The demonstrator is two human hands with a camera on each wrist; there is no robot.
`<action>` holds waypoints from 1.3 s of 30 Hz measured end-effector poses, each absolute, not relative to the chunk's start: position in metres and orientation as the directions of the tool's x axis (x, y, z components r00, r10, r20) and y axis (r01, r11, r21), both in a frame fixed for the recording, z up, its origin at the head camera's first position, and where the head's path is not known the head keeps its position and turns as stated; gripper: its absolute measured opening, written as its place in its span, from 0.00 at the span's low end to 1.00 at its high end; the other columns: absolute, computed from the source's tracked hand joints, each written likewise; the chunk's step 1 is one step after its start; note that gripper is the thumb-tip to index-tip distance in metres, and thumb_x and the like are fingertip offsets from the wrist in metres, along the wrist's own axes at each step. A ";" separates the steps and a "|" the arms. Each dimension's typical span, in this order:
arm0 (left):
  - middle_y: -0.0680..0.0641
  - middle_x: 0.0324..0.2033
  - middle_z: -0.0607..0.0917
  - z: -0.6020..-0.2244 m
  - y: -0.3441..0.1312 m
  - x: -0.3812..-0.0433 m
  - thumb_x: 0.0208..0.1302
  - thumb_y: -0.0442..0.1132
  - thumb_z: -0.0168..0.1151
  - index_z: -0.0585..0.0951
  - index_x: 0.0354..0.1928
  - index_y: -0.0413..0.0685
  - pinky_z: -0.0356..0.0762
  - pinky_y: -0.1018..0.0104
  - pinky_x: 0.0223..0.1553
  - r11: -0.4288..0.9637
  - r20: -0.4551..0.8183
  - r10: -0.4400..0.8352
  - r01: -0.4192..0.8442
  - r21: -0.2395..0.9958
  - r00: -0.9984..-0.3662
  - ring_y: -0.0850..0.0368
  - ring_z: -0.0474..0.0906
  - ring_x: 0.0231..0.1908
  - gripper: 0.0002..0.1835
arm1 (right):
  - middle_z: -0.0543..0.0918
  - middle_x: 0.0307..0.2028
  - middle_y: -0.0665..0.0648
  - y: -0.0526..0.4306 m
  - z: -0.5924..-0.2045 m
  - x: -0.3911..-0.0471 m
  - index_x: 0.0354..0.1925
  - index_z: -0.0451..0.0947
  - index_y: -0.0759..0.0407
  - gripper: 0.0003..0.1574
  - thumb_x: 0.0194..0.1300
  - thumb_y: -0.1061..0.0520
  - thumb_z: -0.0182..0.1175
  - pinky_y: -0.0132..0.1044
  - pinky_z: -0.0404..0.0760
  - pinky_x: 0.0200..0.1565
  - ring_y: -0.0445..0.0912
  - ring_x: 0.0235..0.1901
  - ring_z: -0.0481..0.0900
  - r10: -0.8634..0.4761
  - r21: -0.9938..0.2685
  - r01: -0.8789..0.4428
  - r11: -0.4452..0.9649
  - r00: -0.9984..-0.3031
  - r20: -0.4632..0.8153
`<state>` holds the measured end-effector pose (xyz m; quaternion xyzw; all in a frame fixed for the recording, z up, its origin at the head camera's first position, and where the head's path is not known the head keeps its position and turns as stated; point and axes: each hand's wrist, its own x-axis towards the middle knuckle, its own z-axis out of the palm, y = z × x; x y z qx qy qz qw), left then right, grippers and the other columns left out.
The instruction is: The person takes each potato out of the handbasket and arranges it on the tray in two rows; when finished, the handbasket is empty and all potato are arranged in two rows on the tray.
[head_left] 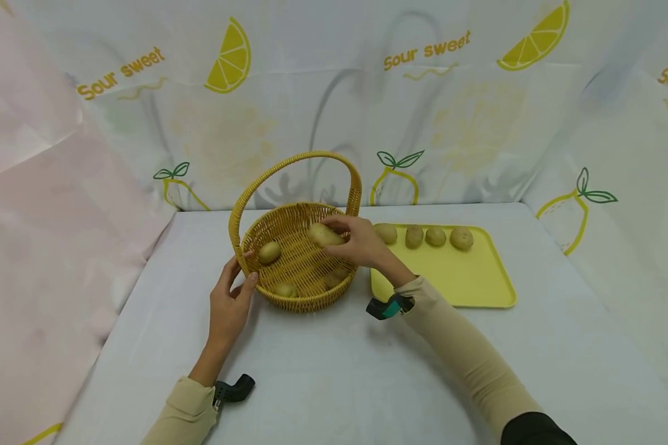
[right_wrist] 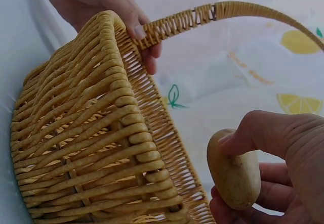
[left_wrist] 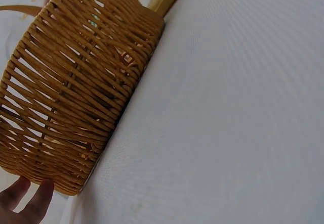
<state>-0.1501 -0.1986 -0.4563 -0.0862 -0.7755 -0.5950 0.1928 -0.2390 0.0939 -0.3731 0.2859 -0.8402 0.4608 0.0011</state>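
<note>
My right hand (head_left: 362, 242) pinches a potato (right_wrist: 234, 171) between thumb and fingers, over the right side of the wicker basket (head_left: 306, 303). In the right wrist view this potato appears beside the basket's rim. My left hand (head_left: 232, 309) grips the basket at its left side, where the arched handle (right_wrist: 187, 24) meets the rim; the thumb lies outside and fingers reach round the edge. Inside the basket are a potato at the left (head_left: 269, 252), one at the front (head_left: 286, 290) and one at the right (head_left: 336, 278), partly in shadow.
A yellow tray (head_left: 451, 281) lies right of the basket, with several potatoes (head_left: 435, 236) in a row along its far edge. My right forearm crosses over its near left corner. White cloth (head_left: 323, 383) covers the table, and a lemon-print curtain (head_left: 289, 123) hangs behind it.
</note>
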 end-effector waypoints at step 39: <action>0.47 0.72 0.72 -0.455 -0.199 -0.150 0.78 0.35 0.60 0.73 0.74 0.49 0.75 0.70 0.58 0.290 0.390 -0.097 0.349 0.891 -0.916 0.53 0.65 0.73 0.25 | 0.83 0.58 0.62 0.148 -0.373 -0.213 0.65 0.78 0.65 0.32 0.64 0.63 0.72 0.56 0.81 0.53 0.57 0.56 0.80 -0.379 -0.838 -0.375 0.396 -0.898 0.223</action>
